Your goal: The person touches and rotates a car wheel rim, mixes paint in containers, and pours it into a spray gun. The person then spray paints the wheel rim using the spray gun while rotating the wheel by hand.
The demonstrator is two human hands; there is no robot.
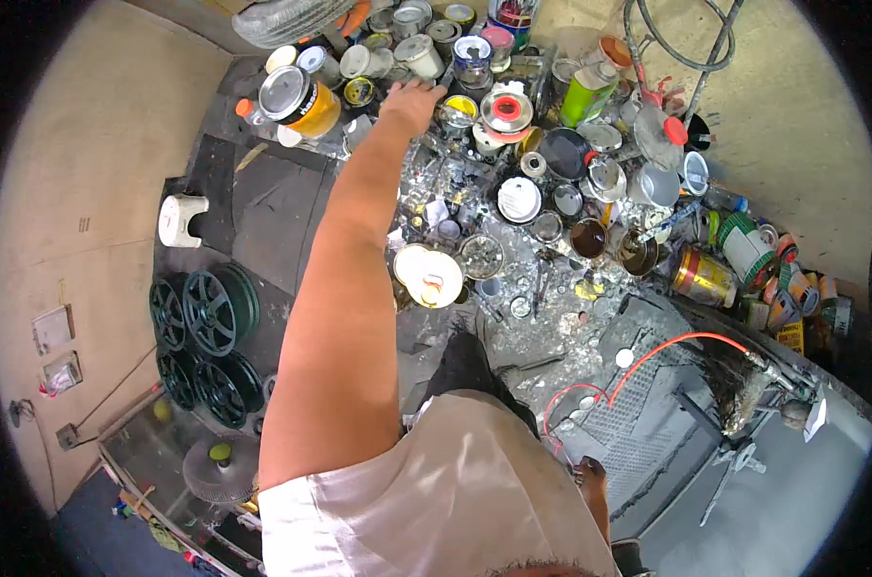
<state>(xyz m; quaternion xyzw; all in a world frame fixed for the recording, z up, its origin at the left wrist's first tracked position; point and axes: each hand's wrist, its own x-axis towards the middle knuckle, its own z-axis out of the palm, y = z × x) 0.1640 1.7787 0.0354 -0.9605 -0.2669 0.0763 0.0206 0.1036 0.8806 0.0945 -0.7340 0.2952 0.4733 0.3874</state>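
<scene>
My left arm stretches far forward across the cluttered workbench (575, 327). At its end my left hand (412, 104) is palm down among the paint cans, fingers spread. A can with a yellow rim (359, 92) stands just left of it, and a white tub (420, 56) just beyond. To its right are an open can with yellow inside (461, 108) and a tin with a red cap (507, 109). Low on the right, beside my body, my right hand (591, 474) is curled; what it holds, if anything, is hidden. A thin red hose (662, 348) loops near it.
An orange-labelled can (313, 108) and a green bottle (588, 94) stand along the back. Discarded cans (705, 277) pile up at right. Several dark wheel rims (215, 313) and a white stool (182, 220) are at left. A metal stand (734, 462) is at lower right.
</scene>
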